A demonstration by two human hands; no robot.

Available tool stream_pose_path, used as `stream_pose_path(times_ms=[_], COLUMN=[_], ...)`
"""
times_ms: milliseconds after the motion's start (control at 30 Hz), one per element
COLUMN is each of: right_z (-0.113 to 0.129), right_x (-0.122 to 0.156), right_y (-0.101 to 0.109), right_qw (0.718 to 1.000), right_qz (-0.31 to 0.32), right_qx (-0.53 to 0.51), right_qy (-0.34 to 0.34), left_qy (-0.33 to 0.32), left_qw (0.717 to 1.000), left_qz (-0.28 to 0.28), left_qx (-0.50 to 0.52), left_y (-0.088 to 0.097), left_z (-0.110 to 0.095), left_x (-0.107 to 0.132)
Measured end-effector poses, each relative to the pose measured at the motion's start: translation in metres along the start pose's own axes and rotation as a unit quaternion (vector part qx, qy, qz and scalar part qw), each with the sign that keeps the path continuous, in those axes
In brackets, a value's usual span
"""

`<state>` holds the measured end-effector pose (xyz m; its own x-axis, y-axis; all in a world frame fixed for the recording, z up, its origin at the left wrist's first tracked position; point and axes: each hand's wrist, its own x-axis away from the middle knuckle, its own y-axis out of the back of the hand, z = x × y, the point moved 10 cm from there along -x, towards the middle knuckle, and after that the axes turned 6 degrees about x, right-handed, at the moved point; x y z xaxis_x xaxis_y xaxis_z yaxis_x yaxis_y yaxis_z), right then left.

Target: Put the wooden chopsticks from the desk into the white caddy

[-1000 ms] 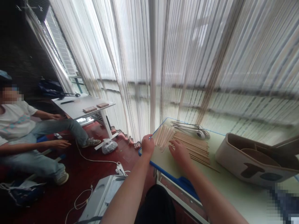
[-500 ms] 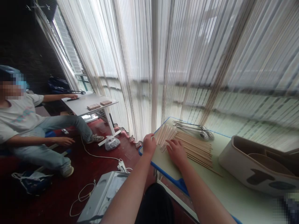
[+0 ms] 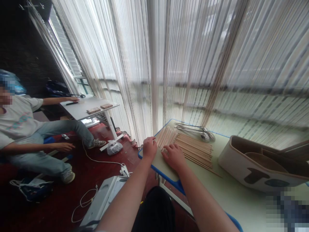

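Observation:
My left hand (image 3: 149, 148) rests palm down near the blue-edged front rim of a pale green table (image 3: 159, 161), just before a bundle of pale flat wooden sticks (image 3: 165, 135). My right hand (image 3: 173, 157) lies palm down beside it, its fingertips at the near ends of the sticks. To its right lies a row of long thin wooden sticks (image 3: 194, 151). Beyond them are metal tongs (image 3: 195, 129). Neither hand visibly holds anything.
A beige bag (image 3: 256, 167) stands on the table's right. A seated person (image 3: 16, 119) at left has a hand on a white desk (image 3: 79, 109) bearing brown blocks (image 3: 93, 111). A grey appliance (image 3: 106, 196), cables and a plastic bag (image 3: 114, 147) are on the red floor.
The view has shifted slightly. My right hand has come a little closer to my left, and both stay over the stick ends. The seated person's hand has stayed on the white desk since the half-second frame.

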<state>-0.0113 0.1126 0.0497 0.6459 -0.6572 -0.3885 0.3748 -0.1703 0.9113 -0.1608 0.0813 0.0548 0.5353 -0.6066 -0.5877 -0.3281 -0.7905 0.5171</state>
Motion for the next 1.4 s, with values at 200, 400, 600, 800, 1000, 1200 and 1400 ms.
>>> stream_pose_path(times_ms=[200,400,600,800,1000,1200,1400], right_z=[0.002,-0.008,-0.026,-0.022,-0.017,-0.017,-0.017], right_x=[-0.003,-0.004,0.004,0.015,0.016,0.022,0.022], right_y=[-0.006,-0.002,0.020,-0.003,-0.006,-0.006,-0.004], right_qw=[1.000,0.999,0.988,0.981,0.980,0.974,0.973], right_qz=[0.017,-0.014,-0.054,0.074,0.099,0.129,0.123], right_qx=[0.022,0.017,0.011,0.029,0.035,0.056,0.058], right_qy=[-0.010,-0.046,-0.142,-0.178,-0.169,-0.176,-0.185], left_qy=[0.028,0.048,0.055,0.008,-0.088,-0.141,-0.129], left_qw=[0.999,0.998,0.998,0.998,0.991,0.978,0.984], left_qz=[-0.008,-0.009,0.015,0.059,0.097,0.151,0.122], left_qx=[-0.034,-0.048,-0.035,-0.018,-0.039,-0.017,-0.025], left_y=[0.000,-0.003,-0.006,-0.013,-0.017,-0.026,-0.021], left_z=[0.008,0.014,0.014,0.001,-0.028,-0.042,-0.040], left_x=[-0.001,-0.002,-0.002,0.002,0.009,0.015,0.014])
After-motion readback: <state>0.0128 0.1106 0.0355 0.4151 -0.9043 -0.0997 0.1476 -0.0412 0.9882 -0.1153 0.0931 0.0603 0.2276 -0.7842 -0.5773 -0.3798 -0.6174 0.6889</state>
